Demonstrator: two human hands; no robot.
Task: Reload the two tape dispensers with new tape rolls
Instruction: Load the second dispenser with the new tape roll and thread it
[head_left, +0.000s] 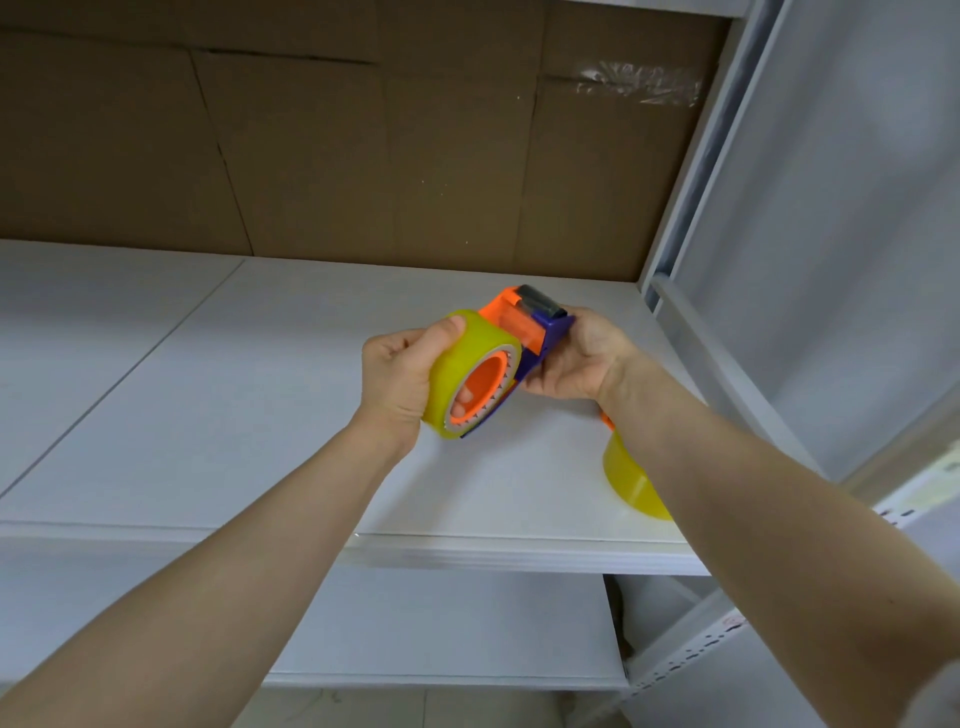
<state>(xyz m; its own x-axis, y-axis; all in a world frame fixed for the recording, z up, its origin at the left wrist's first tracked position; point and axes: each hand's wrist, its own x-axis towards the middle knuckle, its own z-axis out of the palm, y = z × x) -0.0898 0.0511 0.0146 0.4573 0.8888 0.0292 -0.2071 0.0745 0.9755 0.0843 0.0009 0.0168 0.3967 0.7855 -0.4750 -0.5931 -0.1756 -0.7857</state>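
Note:
I hold a purple and orange tape dispenser (540, 332) above the white shelf (260, 395). A yellowish clear tape roll (457, 364) sits on its orange hub. My left hand (400, 374) grips the roll from the left, thumb on top. My right hand (576, 358) grips the dispenser's purple body from the right. A second yellow tape roll (631, 475) with a bit of orange beside it lies on the shelf under my right forearm, mostly hidden.
Brown cardboard (363, 130) lines the back of the shelf. A grey metal upright (696, 208) and side panel stand at the right. A lower white shelf (441, 623) runs below the front edge.

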